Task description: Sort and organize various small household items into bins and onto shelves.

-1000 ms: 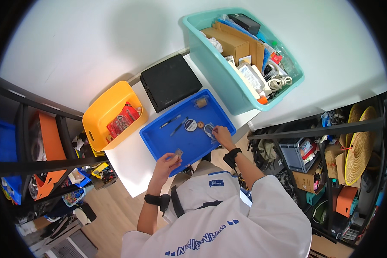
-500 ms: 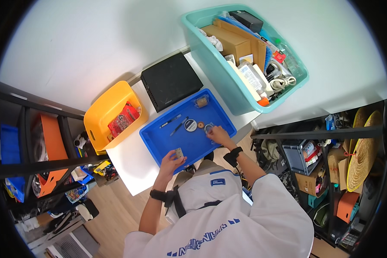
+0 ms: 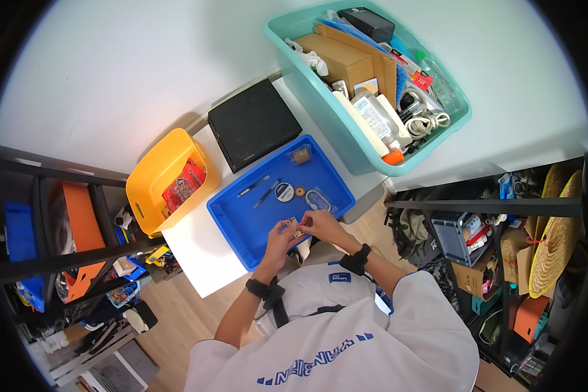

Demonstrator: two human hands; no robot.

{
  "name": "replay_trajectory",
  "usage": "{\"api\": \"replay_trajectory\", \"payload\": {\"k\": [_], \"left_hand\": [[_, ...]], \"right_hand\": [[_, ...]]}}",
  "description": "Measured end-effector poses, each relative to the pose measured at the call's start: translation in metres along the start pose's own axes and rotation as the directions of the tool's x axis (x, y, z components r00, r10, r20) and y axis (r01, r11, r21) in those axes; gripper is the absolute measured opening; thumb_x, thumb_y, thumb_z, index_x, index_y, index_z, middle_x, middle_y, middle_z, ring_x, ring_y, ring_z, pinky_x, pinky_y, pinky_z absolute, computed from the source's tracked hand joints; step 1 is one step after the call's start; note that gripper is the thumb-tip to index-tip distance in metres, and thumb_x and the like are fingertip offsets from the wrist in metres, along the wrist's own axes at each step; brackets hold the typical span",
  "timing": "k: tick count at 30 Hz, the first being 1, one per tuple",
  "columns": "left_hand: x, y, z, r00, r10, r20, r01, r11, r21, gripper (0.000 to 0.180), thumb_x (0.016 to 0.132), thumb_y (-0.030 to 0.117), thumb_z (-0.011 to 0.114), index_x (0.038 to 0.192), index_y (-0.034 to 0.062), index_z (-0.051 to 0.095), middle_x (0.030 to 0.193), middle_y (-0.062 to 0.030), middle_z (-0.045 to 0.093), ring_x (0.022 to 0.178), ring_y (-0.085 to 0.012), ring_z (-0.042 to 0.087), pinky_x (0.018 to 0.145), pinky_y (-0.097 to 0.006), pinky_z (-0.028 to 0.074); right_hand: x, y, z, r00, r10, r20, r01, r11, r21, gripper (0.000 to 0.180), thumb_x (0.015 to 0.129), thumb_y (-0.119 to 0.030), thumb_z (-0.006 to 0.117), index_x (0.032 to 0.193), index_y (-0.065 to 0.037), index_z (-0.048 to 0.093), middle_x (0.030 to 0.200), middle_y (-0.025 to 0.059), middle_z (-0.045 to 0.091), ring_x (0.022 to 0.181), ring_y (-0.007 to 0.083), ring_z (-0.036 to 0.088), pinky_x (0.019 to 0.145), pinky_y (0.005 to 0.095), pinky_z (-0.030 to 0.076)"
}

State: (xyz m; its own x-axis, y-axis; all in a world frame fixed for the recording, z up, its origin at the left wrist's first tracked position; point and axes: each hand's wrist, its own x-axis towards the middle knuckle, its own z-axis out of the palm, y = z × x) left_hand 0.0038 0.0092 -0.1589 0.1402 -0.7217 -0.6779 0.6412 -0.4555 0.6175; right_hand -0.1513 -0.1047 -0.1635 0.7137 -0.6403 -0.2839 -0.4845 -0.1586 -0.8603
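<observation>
My left hand [image 3: 279, 243] pinches a small, flat beige piece with dark spots or holes [image 3: 293, 224] above the near side of a blue tray [image 3: 238, 236]. Closed at the fingertips, my right hand [image 3: 325, 227] meets the same piece from the right. In the tray lie two slim pen-like tools [image 3: 253, 186], a round white-and-dark disc [image 3: 283, 191], a small tan ring [image 3: 300, 191] and a clear plastic bag [image 3: 319, 200] with something coiled in it. Near the far corner sits a small tan roll in clear wrap [image 3: 300, 155].
A black box [image 3: 253, 124] stands behind the tray on the white table [image 3: 199, 258]. To the left is a yellow bin [image 3: 170, 163] holding red packets [image 3: 184, 185]. A large teal tub [image 3: 333, 124] of boxes and cables rises at the back right. Loaded shelves flank both sides.
My right hand has left the clear bag and come left to the beige piece. My left hand has moved right and slightly up with it, so both hands meet.
</observation>
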Motion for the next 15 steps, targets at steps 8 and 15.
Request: {"api": "replay_trajectory", "payload": {"k": [8, 15], "left_hand": [[0.007, 0.001, 0.016, 0.998, 0.053, -0.031, -0.051, 0.997, 0.056, 0.029, 0.103, 0.017, 0.067, 0.120, -0.0050, 0.059, 0.112, -0.0155, 0.071, 0.102, -0.0232, 0.072, 0.094, -0.037, 0.062], [-0.006, 0.012, 0.008, 0.989, 0.089, -0.116, -0.093, 0.995, -0.027, 0.028, 0.104, 0.018, 0.064, 0.121, -0.0036, 0.059, 0.114, -0.0176, 0.071, 0.104, -0.0253, 0.072, 0.092, -0.035, 0.062]], "right_hand": [[0.002, 0.005, -0.033, 0.996, -0.060, 0.071, 0.049, 0.987, 0.154, 0.036, 0.085, -0.033, 0.083, 0.090, 0.001, 0.073, 0.084, 0.0133, 0.076, 0.077, 0.0265, 0.073, 0.072, 0.0364, 0.057], [0.049, 0.055, -0.046, 0.996, 0.025, -0.086, -0.034, 0.995, -0.098, 0.043, 0.080, -0.025, 0.088, 0.110, -0.002, 0.067, 0.090, 0.0138, 0.074, 0.087, 0.0309, 0.072, 0.077, 0.0405, 0.056]]}}
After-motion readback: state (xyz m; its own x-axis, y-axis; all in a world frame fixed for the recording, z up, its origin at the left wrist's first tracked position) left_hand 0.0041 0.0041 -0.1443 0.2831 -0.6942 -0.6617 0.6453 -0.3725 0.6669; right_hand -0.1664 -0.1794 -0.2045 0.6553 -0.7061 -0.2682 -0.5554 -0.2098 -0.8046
